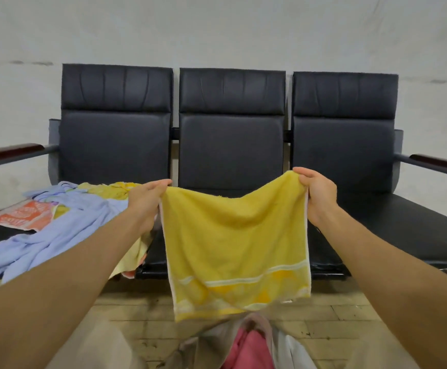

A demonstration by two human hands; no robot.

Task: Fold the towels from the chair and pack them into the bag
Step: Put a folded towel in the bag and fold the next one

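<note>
head view: a yellow towel (235,235) is held up in front of the chair (230,145), above the bag (289,347) that stands on the floor (137,328). its top left corner is pinched by the left grip (148,201) and its top right corner by the right grip (317,190); both are closed on cloth, with fingers curled over the edge.

the towel is judged light, soft and limp, neither slippery nor fragile. it is best taken at the corners or along a hem, since any unsupported part will droop.

the top edge runs left to right and sags in the middle. the cloth hangs straight down, with the striped border at the bottom and the lower hem just over the bag's mouth. as hung it looks about as wide as tall, so the long axis cannot be told.

a pink towel (251,350) is seen in the bag. a blue towel (65,225) and an orange towel (25,214) are heaped with others on the chair's left side.
</note>
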